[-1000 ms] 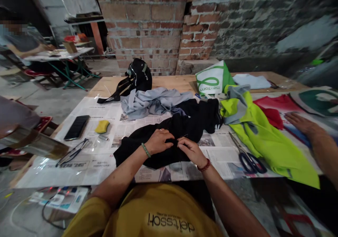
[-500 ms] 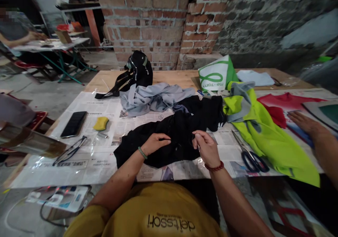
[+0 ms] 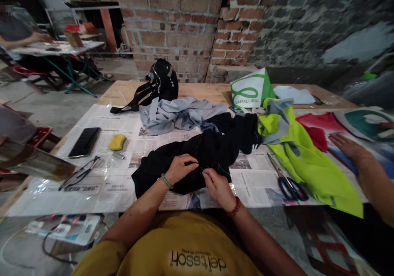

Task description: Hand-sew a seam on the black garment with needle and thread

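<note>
A black garment [image 3: 184,149] lies bunched on the newspaper in front of me. My left hand [image 3: 181,169], with a green bead bracelet, pinches a fold of it between thumb and fingers. Just to the right, my right hand [image 3: 218,185], wearing a red bracelet, is closed in a pinch over the same cloth, its fingertips a short way from the left ones. What it pinches is too small to make out. A thin pale thread [image 3: 224,167] shows against the black cloth beside the right hand.
Scissors [image 3: 289,183] and a yellow-green garment [image 3: 303,149] lie to the right. Beyond them a co-worker's hand [image 3: 351,147] rests near an iron [image 3: 366,122]. Grey cloth [image 3: 178,114], a black bag [image 3: 164,79], a phone [image 3: 85,142], a sponge [image 3: 117,142] and glasses [image 3: 81,173] are around.
My right hand has moved left and slightly down, nearer my left hand, which stays in place. At the far right, the co-worker's iron has come further into view.
</note>
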A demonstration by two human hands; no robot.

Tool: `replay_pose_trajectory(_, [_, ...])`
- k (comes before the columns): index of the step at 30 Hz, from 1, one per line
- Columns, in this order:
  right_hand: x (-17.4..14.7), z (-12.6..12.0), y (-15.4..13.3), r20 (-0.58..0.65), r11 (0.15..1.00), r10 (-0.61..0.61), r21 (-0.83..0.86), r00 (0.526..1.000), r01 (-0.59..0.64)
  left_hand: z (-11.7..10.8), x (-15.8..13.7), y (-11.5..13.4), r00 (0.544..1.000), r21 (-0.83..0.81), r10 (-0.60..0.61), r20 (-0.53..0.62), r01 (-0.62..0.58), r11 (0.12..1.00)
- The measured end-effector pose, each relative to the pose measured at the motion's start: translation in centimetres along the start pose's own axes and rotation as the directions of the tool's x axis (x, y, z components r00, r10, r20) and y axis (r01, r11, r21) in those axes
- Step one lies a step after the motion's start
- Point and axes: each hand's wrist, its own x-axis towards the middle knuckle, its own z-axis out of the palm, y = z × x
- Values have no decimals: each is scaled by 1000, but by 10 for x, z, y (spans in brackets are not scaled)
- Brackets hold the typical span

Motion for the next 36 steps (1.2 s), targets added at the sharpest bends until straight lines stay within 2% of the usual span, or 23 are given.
replay_pose_trajectory(11, [1,12,3,-11,1000,-24,-20,1000,24,8,-15,-5,994,70,67,-89,-61,996])
replay_pose_trajectory(27, [3,27,1,-29,994,63,89,998,-60,13,-17,-11,986,117,128,-112,-115,986])
replay_pose_trajectory(36, [4,35,6,-74,985,91,154,993,-79,15,-15,-14,971,64,211,-112,-205,977])
